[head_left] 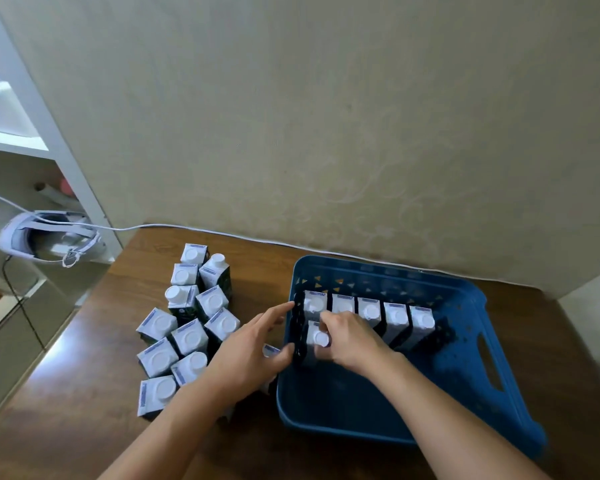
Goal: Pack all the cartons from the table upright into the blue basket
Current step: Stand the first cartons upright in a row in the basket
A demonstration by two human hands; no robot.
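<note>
A sixth carton [317, 341] is held in the right hand [352, 341] at the blue basket's [465, 393] 9 o'clock wall; five stand upright behind. The left hand [253, 355] is spread wide. Roughly a dozen cartons [187, 337] remain on the counter [66, 393].

- We see a beige wallpapered wall [326, 116] with a faint swirl pattern behind the dark brown wooden table [66, 393].
- A thin white cable [222, 233] runs along the table's far edge.
- At left stands a white shelf unit [49, 133]; 1 white headset [45, 237] rests beside it.
</note>
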